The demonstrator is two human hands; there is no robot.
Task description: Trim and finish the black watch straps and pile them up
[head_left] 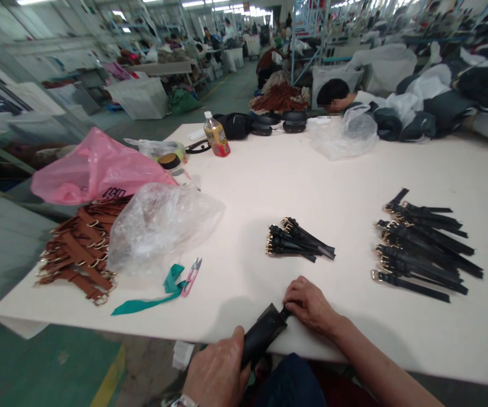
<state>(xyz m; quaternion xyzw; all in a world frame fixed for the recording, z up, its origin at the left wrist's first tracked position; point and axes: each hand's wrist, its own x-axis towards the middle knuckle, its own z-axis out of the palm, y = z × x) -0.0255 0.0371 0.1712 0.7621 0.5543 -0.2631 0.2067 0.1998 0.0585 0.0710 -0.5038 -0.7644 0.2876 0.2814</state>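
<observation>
My left hand (219,370) is wrapped round a thick black tube-shaped tool (264,333) at the table's front edge; its exact kind does not show. My right hand (309,305) is closed, its fingers pinched on a small dark piece at the tool's far end. That piece looks like the end of a black strap, mostly hidden by the fingers and the tool. Beyond my hands lies a small bunch of black buckle straps (297,242) with gold-coloured buckles. A larger group of black buckle straps (428,249) is spread out to the right.
Pink-handled thread snips (191,278) with a teal ribbon (142,306) lie left. Farther left are brown straps (81,249), a clear plastic bag (159,226) and a pink bag (95,167). A drink bottle (217,135) stands at the back. A person (337,97) is beyond the table.
</observation>
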